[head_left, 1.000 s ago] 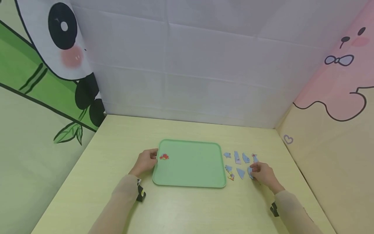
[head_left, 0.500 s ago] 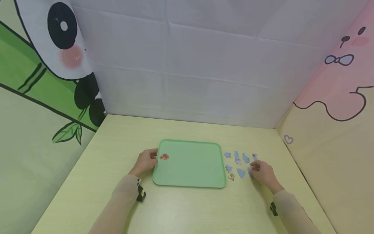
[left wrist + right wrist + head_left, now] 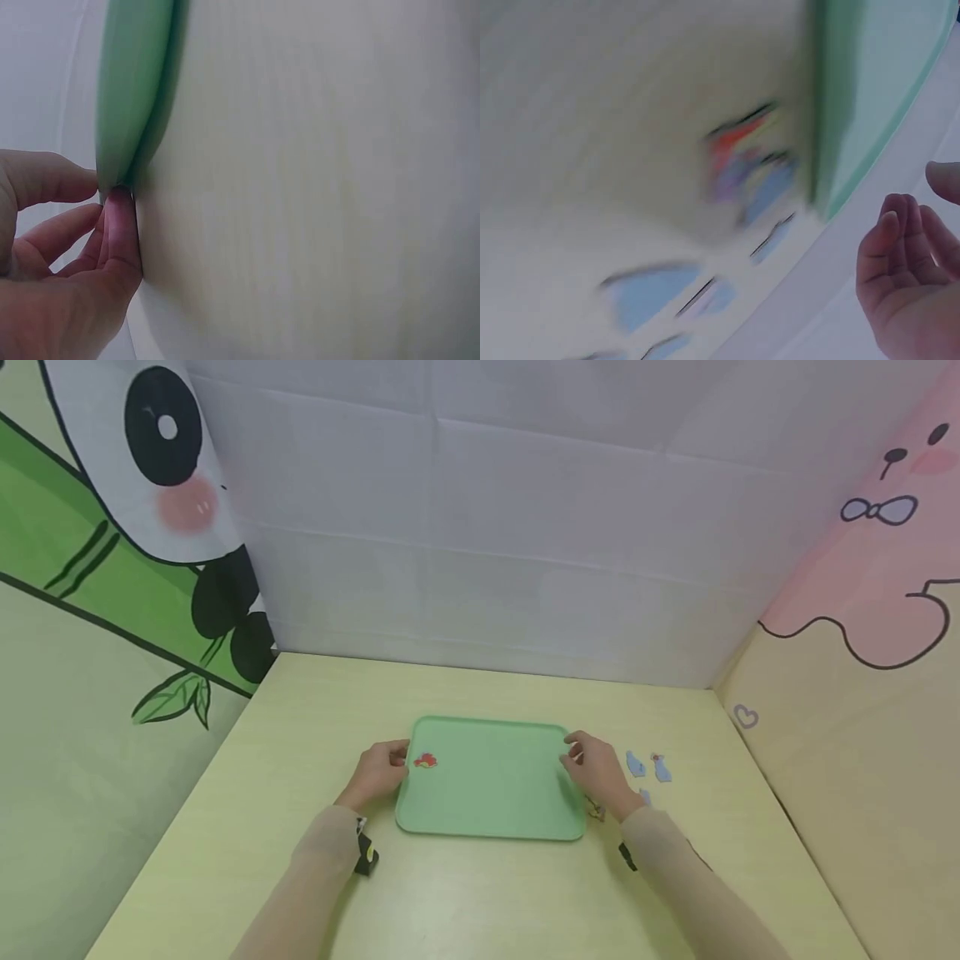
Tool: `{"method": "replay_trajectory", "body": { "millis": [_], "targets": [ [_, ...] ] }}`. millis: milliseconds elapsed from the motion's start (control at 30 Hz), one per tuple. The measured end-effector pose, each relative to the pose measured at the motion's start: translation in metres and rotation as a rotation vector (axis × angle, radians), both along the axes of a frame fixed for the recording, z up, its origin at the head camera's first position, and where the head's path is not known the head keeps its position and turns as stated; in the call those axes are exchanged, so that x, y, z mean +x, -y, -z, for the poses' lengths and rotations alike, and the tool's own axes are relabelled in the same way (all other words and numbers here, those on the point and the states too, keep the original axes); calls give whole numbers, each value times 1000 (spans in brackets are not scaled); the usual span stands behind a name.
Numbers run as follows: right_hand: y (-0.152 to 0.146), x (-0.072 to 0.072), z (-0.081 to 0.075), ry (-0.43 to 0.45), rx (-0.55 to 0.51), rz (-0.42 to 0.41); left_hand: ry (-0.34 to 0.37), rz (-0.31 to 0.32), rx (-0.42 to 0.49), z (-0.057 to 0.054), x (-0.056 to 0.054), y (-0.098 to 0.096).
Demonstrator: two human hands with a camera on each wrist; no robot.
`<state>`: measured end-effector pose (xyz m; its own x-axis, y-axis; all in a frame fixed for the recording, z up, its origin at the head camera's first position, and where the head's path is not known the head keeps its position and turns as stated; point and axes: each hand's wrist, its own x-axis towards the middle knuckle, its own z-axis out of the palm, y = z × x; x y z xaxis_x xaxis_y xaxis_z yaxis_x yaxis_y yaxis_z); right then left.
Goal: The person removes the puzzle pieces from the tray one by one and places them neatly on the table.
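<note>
A light green tray [image 3: 491, 781] lies on the table. At its left edge, my left hand [image 3: 377, 772] pinches the rim, thumb over the edge and fingers against the side in the left wrist view. One small red puzzle piece [image 3: 425, 761] lies inside the tray near that hand. My right hand [image 3: 596, 768] is over the tray's right edge, near the far corner. Its thumb and bent fingers stand apart with nothing visible between them in the right wrist view. Below it lie a multicoloured piece [image 3: 742, 165] and a blue piece [image 3: 652, 296], both blurred.
Right of the right hand are more blue pieces, including a plain one [image 3: 635, 764] and one with a red top [image 3: 662, 767]. The right forearm and hand hide others. A white cloth wall [image 3: 480, 543] closes the table's far side.
My right hand has left the blue piece at the near right and moved left and away to the tray's right edge. My left hand stays at the tray's left rim.
</note>
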<state>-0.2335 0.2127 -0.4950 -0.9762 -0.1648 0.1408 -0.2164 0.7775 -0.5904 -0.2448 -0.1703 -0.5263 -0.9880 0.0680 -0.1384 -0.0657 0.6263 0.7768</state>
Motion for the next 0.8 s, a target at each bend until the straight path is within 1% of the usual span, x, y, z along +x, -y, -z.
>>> {"method": "replay_trajectory", "body": {
  "millis": [133,300,433,500,700,800],
  "targets": [
    [33,-12,3,3,13,-35,3,-3,-1,-2,1,-1],
    [68,-24,9,47,11,-76,-12,-6,-2,-6,3,-3],
    [90,-27,12,82,-37,-97,-23,-8,-5,-11,5,-5],
    [99,-28,14,91,-43,-106,-22,-10,-8,-13,6,-6],
    [136,-25,7,136,35,-151,-15,-7,-8,-12,6,-3],
    [154,-25,8,155,70,-170,-17,-6,-9,-12,6,-1]
  ]
}}
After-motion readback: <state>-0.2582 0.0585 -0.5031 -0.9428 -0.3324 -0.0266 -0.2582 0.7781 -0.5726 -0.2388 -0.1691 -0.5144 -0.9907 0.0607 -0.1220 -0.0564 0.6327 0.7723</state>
